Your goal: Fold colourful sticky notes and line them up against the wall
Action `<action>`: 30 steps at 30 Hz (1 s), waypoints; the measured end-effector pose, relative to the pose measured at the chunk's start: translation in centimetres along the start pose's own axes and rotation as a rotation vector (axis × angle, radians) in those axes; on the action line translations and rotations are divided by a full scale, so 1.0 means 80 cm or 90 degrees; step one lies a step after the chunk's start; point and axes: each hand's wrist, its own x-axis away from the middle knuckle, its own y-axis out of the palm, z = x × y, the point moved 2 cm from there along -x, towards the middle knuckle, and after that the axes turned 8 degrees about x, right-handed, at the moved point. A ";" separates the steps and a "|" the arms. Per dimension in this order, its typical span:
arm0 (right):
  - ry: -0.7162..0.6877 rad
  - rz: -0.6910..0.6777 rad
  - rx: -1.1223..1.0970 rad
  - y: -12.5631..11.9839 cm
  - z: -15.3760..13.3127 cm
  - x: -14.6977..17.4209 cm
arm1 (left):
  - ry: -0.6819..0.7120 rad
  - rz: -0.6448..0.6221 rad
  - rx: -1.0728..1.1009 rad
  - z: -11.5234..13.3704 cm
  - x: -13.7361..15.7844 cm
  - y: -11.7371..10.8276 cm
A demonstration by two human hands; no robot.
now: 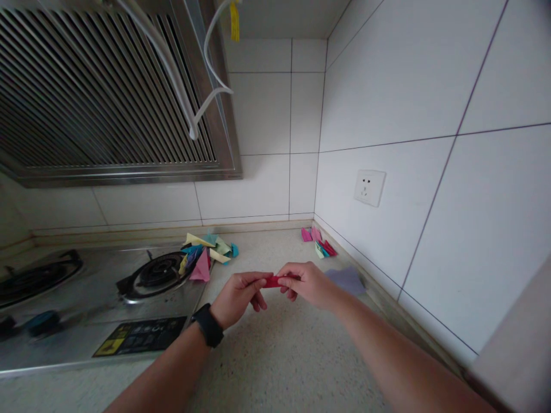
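The left hand [241, 295] and right hand [306, 284] pinch a red strip [271, 281] above the worktop [267, 355], hiding its ends; the right forearm [379, 338] partly covers a purple sheet [350, 280].

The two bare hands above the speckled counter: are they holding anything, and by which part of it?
They hold a small, flat red strip, apparently folded paper, pinched near its ends: left hand at the left, right hand at the right.
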 end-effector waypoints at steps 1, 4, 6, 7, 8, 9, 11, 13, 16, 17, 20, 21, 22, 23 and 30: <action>0.007 -0.009 -0.015 0.000 0.001 0.000 | -0.003 0.003 -0.004 -0.001 0.000 -0.001; 0.016 -0.019 -0.048 -0.001 0.002 0.001 | -0.012 0.003 -0.018 0.000 0.000 -0.004; 0.019 -0.013 -0.058 -0.001 0.001 0.001 | -0.013 -0.001 -0.025 0.002 0.000 -0.005; 0.020 -0.009 -0.062 -0.001 0.000 0.000 | -0.010 -0.002 -0.028 0.002 0.000 -0.005; 0.021 -0.006 -0.064 -0.001 0.000 0.000 | -0.007 -0.004 -0.033 0.002 0.000 -0.006; 0.020 -0.003 -0.066 -0.001 0.000 0.000 | -0.004 -0.006 -0.038 0.002 0.000 -0.006; 0.019 -0.002 -0.067 0.000 0.001 0.000 | 0.002 -0.004 -0.049 -0.001 -0.002 -0.008; 0.022 -0.004 -0.066 0.001 0.005 -0.001 | -0.001 0.010 -0.052 -0.004 -0.004 -0.011; 0.021 0.007 -0.056 0.002 0.011 -0.003 | 0.012 0.051 -0.049 -0.009 -0.009 -0.019; 0.015 0.012 -0.049 0.003 0.012 -0.003 | 0.019 0.062 -0.051 -0.010 -0.010 -0.022; -0.010 0.011 -0.026 0.002 0.013 -0.003 | 0.028 0.077 -0.060 -0.011 -0.011 -0.028; -0.016 0.007 -0.023 0.001 0.012 -0.002 | 0.026 0.077 -0.059 -0.011 -0.011 -0.029; -0.022 0.005 -0.025 0.001 0.011 -0.002 | 0.025 0.076 -0.056 -0.011 -0.011 -0.029; -0.025 0.007 -0.030 0.000 0.010 -0.002 | 0.023 0.076 -0.052 -0.011 -0.011 -0.029; -0.010 0.015 -0.086 -0.004 0.010 -0.004 | 0.051 0.099 -0.063 -0.005 -0.008 -0.025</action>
